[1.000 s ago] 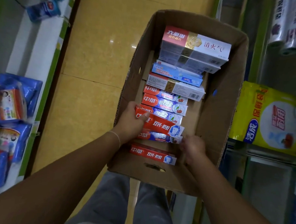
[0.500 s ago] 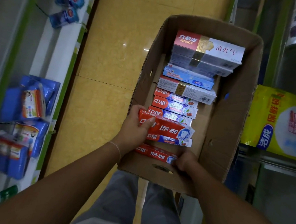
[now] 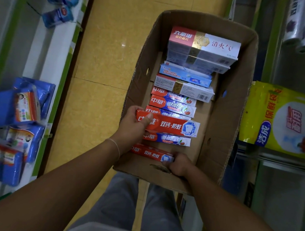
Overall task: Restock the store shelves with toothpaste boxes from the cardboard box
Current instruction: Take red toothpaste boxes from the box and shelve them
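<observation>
While both hands grip red toothpaste boxes: cardboard box (image 3: 225,129) over yellow tiled floor (image 3: 105,63), green-edged shelves (image 3: 63,45) alongside.

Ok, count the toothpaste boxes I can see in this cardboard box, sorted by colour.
Red boxes: 2
Red-and-blue boxes: 4
Light blue box: 1
White boxes with red and gold: 3 showing, some stacked, maybe more beneath
Total: 10 in view

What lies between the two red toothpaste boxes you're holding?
Head view: one blue-and-red toothpaste box lies flat between the left-hand red box and the right-hand red box.
</observation>
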{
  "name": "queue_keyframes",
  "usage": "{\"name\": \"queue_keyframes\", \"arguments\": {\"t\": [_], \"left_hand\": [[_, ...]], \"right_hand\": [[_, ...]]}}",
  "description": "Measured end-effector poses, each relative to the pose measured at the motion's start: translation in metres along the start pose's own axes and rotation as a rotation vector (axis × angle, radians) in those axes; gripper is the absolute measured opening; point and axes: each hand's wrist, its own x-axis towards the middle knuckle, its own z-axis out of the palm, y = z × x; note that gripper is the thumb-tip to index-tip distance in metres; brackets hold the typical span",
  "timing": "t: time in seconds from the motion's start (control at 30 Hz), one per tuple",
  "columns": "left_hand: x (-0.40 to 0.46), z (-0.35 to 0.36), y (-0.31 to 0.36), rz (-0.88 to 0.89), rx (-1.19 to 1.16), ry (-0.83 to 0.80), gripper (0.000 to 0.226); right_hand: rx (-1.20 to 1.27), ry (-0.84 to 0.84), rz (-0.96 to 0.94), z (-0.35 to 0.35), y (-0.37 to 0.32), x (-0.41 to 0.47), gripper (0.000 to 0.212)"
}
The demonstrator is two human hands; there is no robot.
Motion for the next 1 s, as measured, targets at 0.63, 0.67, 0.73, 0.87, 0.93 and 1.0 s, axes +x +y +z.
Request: {"name": "queue_keyframes", "arguments": {"t": [0.63,0.67,0.73,0.87,0.93,1.0], "left_hand": [[-0.012,0.002,0.013,-0.003,-0.032,-0.024,0.029],[-0.014,0.001,0.018,-0.004,-0.05,-0.032,0.03],[-0.017,-0.001,0.029,0.025,-0.07,-0.053,0.03],[-0.026,-0.009,0.057,0.099,-0.106,-0.104,0.024],[-0.034,-0.013,0.073,0.126,-0.12,-0.132,0.024],[-0.044,-0.015,0.091,0.159,-0.126,-0.162,0.021]], "right_hand": [[0.552,0.05,-0.062,-0.022,-0.009,-0.044,0.033],[0.582,0.062,-0.079,-0.027,-0.013,-0.052,0.031],[0.661,0.084,-0.106,-0.039,-0.02,-0.067,0.025],[0.777,0.162,-0.126,-0.063,-0.038,-0.095,0.012],[0.833,0.195,-0.163,-0.075,-0.048,-0.107,0.016],[0.902,0.198,-0.205,-0.09,-0.058,-0.119,0.017]]}}
